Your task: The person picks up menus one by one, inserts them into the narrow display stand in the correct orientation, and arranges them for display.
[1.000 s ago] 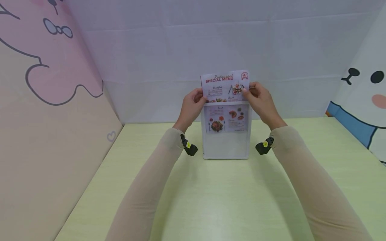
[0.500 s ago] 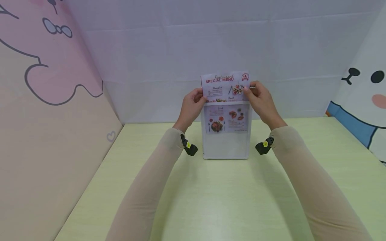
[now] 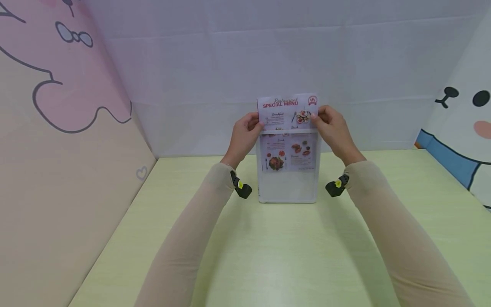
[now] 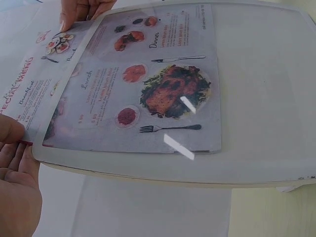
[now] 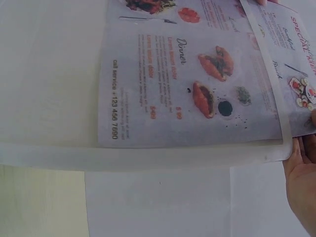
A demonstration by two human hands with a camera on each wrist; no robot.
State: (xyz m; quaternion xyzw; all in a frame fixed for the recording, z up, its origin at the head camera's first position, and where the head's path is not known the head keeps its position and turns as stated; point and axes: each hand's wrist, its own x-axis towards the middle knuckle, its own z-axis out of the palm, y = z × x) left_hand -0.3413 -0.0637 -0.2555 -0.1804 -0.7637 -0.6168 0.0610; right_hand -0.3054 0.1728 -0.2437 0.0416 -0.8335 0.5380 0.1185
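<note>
A printed restaurant menu sheet (image 3: 289, 111) sits partly inside an upright white display stand (image 3: 288, 187) with a clear front. Its lower half shows behind the clear panel, while the upper part sticks out above the stand's top edge. My left hand (image 3: 246, 134) pinches the sheet's left edge between thumb and fingers, right at the stand's top corner. On the other side my right hand (image 3: 334, 130) pinches the right edge in the same way. In the left wrist view the menu (image 4: 143, 84) lies flat behind the panel, with bare white stand below its bottom edge.
The stand rests on a pale yellow-green table (image 3: 287, 251) near its back edge. Behind it hangs a white cloth backdrop (image 3: 268, 55). A side panel with a pink cartoon figure (image 3: 80, 94) stands at left, another with a white cartoon figure (image 3: 460, 123) at right.
The menu sheet has slid slightly down into the stand, so less of it shows above the top edge. Both hands keep their grip and have barely moved.
</note>
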